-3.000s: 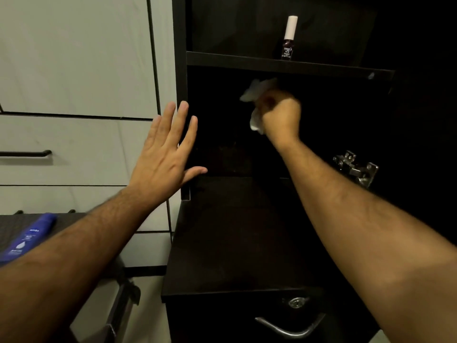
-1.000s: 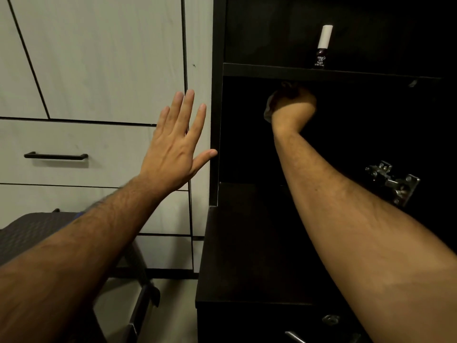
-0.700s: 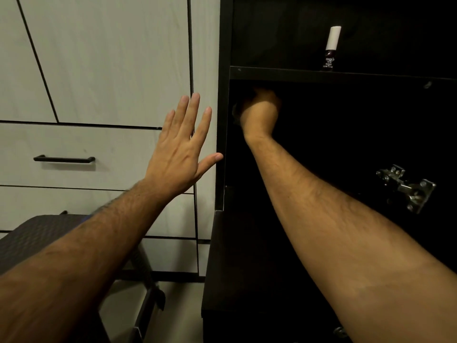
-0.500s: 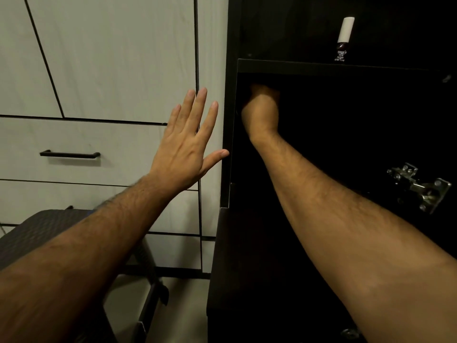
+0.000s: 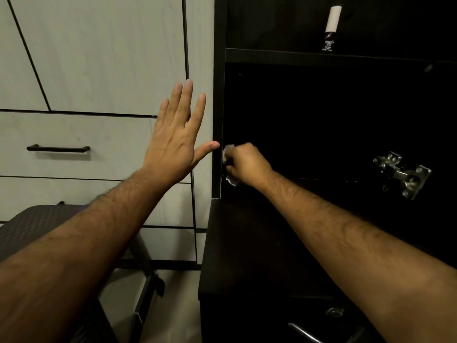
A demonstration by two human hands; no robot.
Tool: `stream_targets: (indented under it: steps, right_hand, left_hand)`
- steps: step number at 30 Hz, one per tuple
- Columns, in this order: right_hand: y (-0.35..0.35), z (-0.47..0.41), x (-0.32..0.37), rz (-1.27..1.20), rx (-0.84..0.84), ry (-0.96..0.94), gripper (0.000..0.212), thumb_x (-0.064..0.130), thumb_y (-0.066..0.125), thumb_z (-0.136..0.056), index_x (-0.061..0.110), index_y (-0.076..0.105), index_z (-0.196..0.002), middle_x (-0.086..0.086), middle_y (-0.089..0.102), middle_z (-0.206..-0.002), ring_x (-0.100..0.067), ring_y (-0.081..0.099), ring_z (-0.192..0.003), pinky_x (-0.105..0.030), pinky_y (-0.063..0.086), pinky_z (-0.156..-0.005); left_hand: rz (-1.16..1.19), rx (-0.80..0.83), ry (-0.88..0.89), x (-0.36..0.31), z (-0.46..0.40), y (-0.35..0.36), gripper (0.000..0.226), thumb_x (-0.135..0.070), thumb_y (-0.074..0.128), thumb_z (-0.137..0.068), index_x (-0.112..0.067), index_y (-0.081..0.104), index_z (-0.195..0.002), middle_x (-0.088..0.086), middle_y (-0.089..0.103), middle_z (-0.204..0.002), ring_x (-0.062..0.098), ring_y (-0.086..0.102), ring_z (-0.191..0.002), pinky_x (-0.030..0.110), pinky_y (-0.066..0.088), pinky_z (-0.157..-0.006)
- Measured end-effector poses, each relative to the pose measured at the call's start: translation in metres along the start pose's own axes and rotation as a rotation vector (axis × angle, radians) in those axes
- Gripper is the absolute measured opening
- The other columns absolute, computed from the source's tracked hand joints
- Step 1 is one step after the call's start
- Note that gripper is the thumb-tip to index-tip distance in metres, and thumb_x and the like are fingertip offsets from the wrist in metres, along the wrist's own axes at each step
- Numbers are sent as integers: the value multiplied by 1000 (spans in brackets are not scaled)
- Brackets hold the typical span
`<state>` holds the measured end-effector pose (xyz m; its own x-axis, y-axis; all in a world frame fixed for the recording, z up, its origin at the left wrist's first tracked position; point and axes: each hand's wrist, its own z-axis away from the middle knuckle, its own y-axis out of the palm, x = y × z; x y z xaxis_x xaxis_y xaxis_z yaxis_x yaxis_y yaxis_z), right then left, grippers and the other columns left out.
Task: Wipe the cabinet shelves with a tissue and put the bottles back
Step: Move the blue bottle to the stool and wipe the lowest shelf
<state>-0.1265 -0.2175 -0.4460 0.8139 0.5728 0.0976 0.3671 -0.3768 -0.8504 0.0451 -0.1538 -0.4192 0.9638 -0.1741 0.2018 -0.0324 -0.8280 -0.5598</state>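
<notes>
A right hand [image 5: 247, 164] is gripping a white tissue [image 5: 228, 154] against the dark cabinet's [image 5: 218, 95] left inner wall; the left hand's [image 5: 173, 142] fingers [image 5: 184, 100] are reaching up straight

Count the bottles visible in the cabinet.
1: a small dark bottle with a white cap stands on the upper shelf, toward the right. The dark interior may hide others.

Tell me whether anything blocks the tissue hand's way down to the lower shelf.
Nothing visible does. The right hand grips the tissue at the cabinet's left inner wall, just above the lower shelf, whose visible surface is bare. The only bottle stands on the upper shelf.
</notes>
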Motion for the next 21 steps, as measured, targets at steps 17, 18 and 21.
stream_targets:
  steps: [17, 18, 21]
  right_hand:
    - [-22, 27, 4, -568, 508, 115, 25, -2, 62, -83, 19, 66, -69, 5, 65, -75, -5, 61, -72, -18, 48, -64]
    - [-24, 28, 4, -593, 521, 113, 24, -3, 61, -83, 17, 66, -70, 4, 64, -75, -5, 61, -71, -18, 47, -63]
    - [-29, 26, 1, -665, 467, 109, 25, -5, 59, -83, 16, 65, -70, 3, 63, -74, -4, 59, -71, -18, 45, -66]
  left_hand:
    - [117, 49, -186, -8, 6, -17, 78, -63, 18, -97, -14, 7, -155, 13, 0, -163, 28, -4, -150, 46, 4, -122]
    - [115, 49, -192, -8, 6, -16, 77, -63, 18, -97, -15, 7, -155, 13, 0, -163, 27, -4, -150, 45, 4, -121]
    - [118, 46, -211, -8, 6, -15, 74, -60, 21, -98, -15, 9, -156, 12, 2, -163, 27, -3, -150, 44, 4, -121]
